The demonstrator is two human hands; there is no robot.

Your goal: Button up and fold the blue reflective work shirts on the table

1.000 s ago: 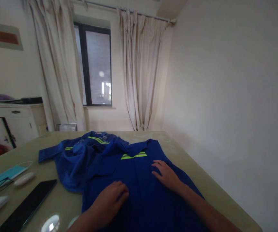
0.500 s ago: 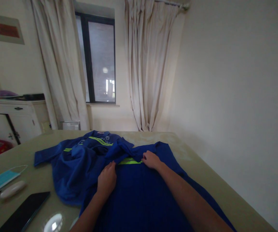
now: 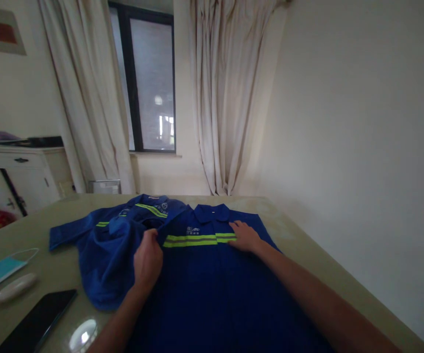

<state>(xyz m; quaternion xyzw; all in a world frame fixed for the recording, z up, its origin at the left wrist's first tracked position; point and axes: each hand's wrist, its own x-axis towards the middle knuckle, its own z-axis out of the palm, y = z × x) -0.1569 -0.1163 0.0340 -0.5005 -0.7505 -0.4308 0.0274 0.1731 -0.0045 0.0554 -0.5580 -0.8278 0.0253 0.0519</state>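
The work in hand looks like spreading the flat shirt (image 3: 204, 289) on the worktop (image 3: 307, 255), just right of the crumpled shirt (image 3: 101, 245) and touching it. The right hand (image 3: 244, 236) presses with an open grip. The left hand (image 3: 147, 260) curls at the edge beside the crumpled shirt; I cannot tell if it pinches. A further move calls for even tension. Blue cloth, yellow stripe (image 3: 193, 240), collar up.

A blue work shirt (image 3: 204, 279) lies flat on the table (image 3: 304, 247) — right grip (image 3: 245, 237) spread palm-down on its yellow stripe (image 3: 193, 240), left grip (image 3: 147, 260) curled at the sleeve edge. A rumpled second shirt (image 3: 111, 245) lies at ten o'clock, touching it.
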